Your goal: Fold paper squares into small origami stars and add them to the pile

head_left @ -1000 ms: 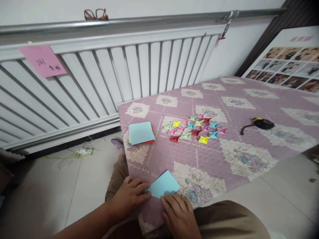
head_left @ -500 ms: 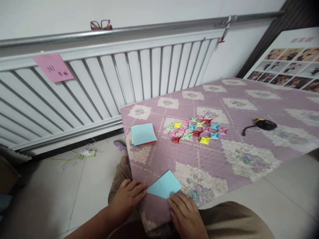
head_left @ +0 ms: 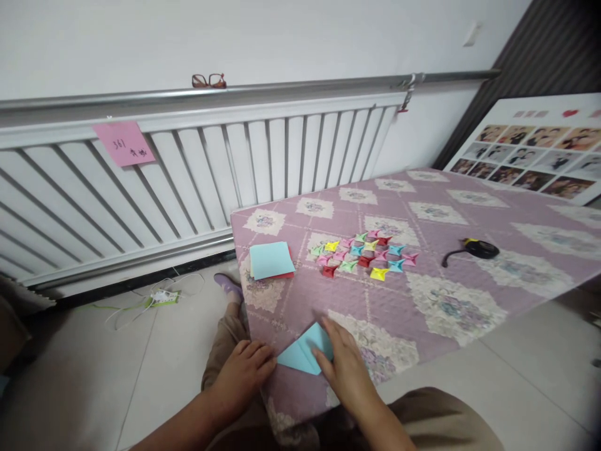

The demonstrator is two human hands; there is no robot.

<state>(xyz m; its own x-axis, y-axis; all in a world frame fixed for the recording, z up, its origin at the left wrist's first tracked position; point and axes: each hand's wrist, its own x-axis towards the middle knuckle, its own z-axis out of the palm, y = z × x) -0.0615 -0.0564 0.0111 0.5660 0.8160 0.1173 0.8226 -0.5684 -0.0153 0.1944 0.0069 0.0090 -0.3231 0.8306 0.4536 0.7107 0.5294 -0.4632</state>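
Observation:
A light blue sheet of origami paper (head_left: 300,352), folded to a pointed kite-like shape, lies near the table's front corner. My left hand (head_left: 248,371) rests at its pointed left end, fingers bent close together against the tip; the thumb is hidden. Over the right end is my right hand (head_left: 348,366), its thumb on the paper and its fingers at the far right edge, closing around that side. Beyond them lies a stack of square paper (head_left: 272,260), blue on top with red showing below. Several small folded paper pieces (head_left: 364,255) in mixed colours stand in rows to its right.
The table has a purple floral tablecloth (head_left: 300,300). A black object with a curved handle (head_left: 481,248) lies at the right. A photo board (head_left: 530,150) stands behind. Along the wall run a white radiator (head_left: 277,156) and a pipe bearing glasses (head_left: 209,81). A power strip (head_left: 165,297) lies on the floor.
My right hand has moved from the paper's near edge up around its right end. My left hand stays at the pointed tip. The camera view has tilted and shifted slightly.

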